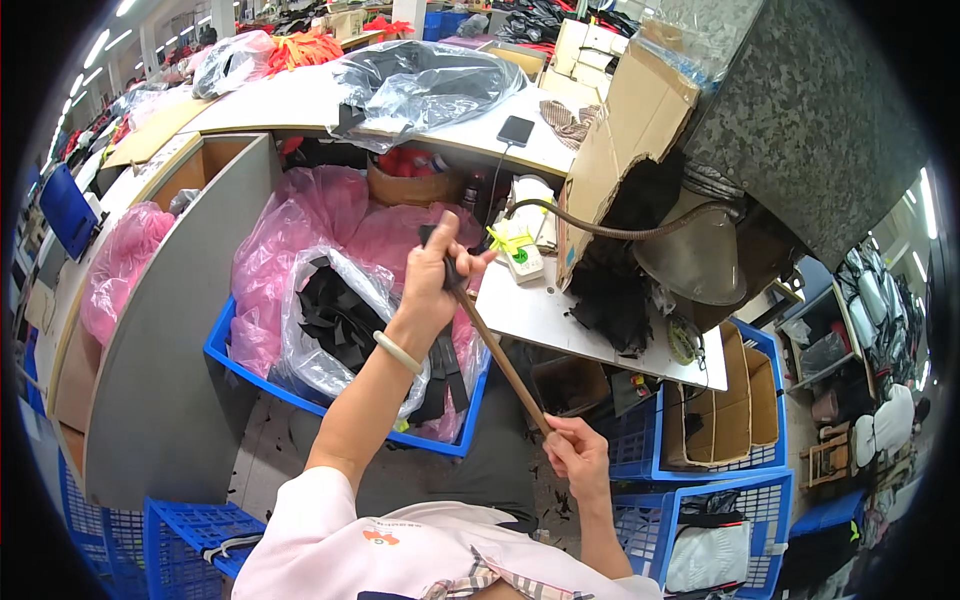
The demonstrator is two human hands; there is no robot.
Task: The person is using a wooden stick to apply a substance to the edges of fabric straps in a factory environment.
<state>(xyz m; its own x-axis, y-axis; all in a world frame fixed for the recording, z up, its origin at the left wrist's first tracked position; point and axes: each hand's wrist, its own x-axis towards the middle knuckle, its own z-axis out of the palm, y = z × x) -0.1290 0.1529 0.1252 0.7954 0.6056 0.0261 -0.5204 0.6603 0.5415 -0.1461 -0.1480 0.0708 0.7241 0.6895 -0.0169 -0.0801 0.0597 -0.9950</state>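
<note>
My left hand (432, 275) is raised over a blue crate, closed on the upper end of a long thin brown strap (495, 345) and a small dark piece. A pale bangle sits on that wrist. My right hand (577, 457) is lower, near my lap, and pinches the strap's lower end, so the strap runs taut and slanted between both hands. Under my left hand, a clear plastic bag of black cut pieces (335, 320) lies among pink plastic bags (330, 215).
A blue crate (222, 345) holds the bags. A white work table (545, 315) carries a power strip, a curved hose and torn cardboard (625, 120). Blue crates (700, 500) and a cardboard box (725, 415) stand to the right; a grey counter (160, 330) stands left.
</note>
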